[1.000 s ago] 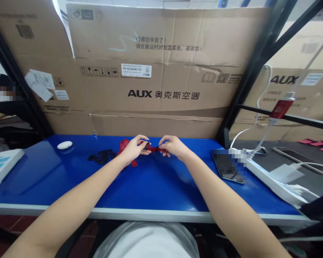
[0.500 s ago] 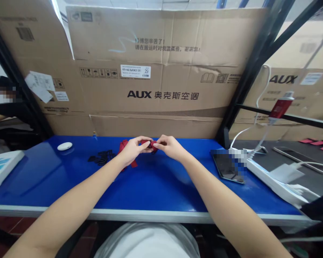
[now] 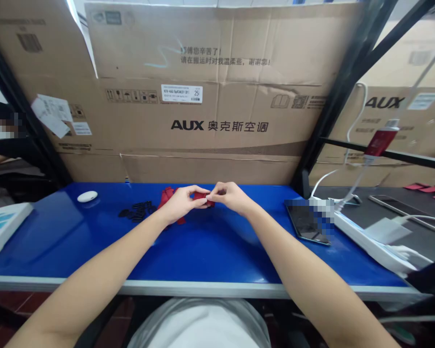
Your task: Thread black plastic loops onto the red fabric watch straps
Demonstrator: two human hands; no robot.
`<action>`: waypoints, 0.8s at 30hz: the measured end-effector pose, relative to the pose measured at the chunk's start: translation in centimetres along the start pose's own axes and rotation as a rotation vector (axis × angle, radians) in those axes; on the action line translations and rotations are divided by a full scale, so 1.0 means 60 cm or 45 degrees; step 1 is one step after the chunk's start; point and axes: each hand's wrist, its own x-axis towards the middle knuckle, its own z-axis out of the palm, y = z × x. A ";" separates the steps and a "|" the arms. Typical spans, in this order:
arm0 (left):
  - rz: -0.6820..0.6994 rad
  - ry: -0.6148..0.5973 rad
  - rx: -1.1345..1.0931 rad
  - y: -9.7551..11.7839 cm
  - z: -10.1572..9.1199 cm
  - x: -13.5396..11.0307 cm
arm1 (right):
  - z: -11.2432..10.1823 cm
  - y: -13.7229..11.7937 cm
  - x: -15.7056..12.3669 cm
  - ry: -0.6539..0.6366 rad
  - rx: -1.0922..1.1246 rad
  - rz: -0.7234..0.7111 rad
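Above the blue table (image 3: 217,256), my left hand (image 3: 181,204) is closed on a red fabric strip (image 3: 199,195). My right hand (image 3: 231,197) pinches at the strip's right end, its fingertips almost touching those of the left. Whatever small part lies between the fingertips is hidden. More red strips (image 3: 166,195) lie on the table behind and beneath my left hand, partly covered by it. Left of them is a loose pile of small black pieces (image 3: 137,211), which look like plastic; their exact kind is too small to make out.
A white oval case (image 3: 87,196) and a white device (image 3: 7,227) are on the left. On the right lie a dark phone (image 3: 306,224) and a white power strip (image 3: 373,244) with cables. A cardboard panel (image 3: 217,164) walls off the back. Another person (image 3: 10,150) is at far left.
Both hands stay in nearly the same place, with the fingertips drawn slightly closer together. The red strip has turned a little, and its dark part no longer shows. The view has shifted slightly.
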 end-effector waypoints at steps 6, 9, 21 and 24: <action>0.049 -0.022 0.032 0.003 -0.005 0.001 | 0.000 0.001 0.000 -0.003 0.227 0.027; 0.038 -0.023 0.030 0.000 -0.002 0.000 | 0.002 0.006 0.001 -0.003 0.250 0.061; 0.070 0.085 -0.027 0.007 0.011 0.000 | 0.004 0.004 0.002 -0.061 0.563 0.188; 0.088 0.092 0.017 0.009 0.015 -0.001 | 0.004 0.001 0.001 -0.075 0.608 0.206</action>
